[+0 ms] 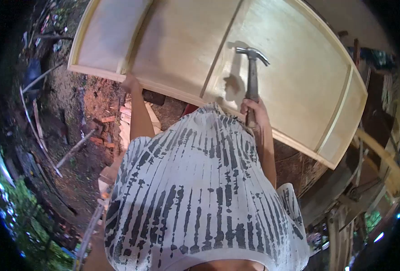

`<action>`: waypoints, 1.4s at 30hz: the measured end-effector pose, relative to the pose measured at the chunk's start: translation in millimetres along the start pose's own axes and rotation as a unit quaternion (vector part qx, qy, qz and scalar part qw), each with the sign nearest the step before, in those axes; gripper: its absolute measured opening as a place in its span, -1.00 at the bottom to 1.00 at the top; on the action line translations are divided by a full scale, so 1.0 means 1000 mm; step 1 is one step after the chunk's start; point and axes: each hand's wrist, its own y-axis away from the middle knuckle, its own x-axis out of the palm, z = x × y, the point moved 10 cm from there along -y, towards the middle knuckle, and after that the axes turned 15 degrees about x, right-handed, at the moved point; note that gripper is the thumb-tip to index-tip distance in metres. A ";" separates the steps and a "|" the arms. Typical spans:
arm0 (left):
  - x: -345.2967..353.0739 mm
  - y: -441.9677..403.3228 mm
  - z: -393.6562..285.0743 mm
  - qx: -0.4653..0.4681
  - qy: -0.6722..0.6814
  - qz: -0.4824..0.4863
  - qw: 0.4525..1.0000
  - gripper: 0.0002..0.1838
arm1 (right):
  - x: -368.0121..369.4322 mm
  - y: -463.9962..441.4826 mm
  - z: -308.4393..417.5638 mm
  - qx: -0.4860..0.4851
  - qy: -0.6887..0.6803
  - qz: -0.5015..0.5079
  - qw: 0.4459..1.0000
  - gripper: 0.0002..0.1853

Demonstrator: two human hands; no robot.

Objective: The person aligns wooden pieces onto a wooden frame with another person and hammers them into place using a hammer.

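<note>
Right grip (pixel 258 112) holds a hammer (pixel 252 77) over a framed panel (pixel 182 40).

No lettering, label, brand, number or sign could be read anywhere. The claw hammer (pixel 252 77), over the near edge of the framed plywood panel (pixel 177 40), showed no legible marking, nor did the panel itself; the shirt's (pixel 195 180) dark streaks formed a pattern, without readable characters.

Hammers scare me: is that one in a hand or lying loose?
In a hand: the right hand wraps around the claw hammer, its head sticking out.
</note>
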 end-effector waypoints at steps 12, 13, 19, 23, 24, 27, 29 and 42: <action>-0.042 -0.017 -0.058 0.204 -0.193 -0.041 0.959 -0.30 | -0.160 0.074 -0.075 0.019 0.078 -0.216 0.973 -0.52; -0.063 0.011 -0.081 0.268 -0.280 -0.106 0.916 -0.32 | -0.180 0.093 -0.070 -0.038 0.222 -0.345 0.911 -0.47; 0.007 0.104 -0.152 0.643 -0.186 0.159 0.726 -0.40 | -0.193 0.138 -0.087 -0.031 0.324 -0.562 0.760 -0.41; 0.054 0.188 -0.203 0.719 -0.065 0.300 0.624 -0.46 | -0.183 0.135 -0.087 -0.079 0.331 -0.627 0.701 -0.46; 0.056 0.215 -0.221 0.723 -0.072 0.298 0.619 -0.46 | -0.180 0.137 -0.080 -0.076 0.337 -0.647 0.679 -0.48; 0.084 0.274 -0.242 0.668 -0.082 0.399 0.623 -0.48 | -0.176 0.133 -0.078 -0.034 0.339 -0.669 0.660 -0.48; 0.092 0.289 -0.252 0.670 -0.067 0.373 0.638 -0.59 | -0.177 0.132 -0.081 -0.010 0.333 -0.678 0.655 -0.47; -0.187 0.722 -0.334 -0.020 0.395 0.916 0.066 -0.61 | -0.173 0.122 -0.083 -0.024 0.399 -0.725 0.561 -0.44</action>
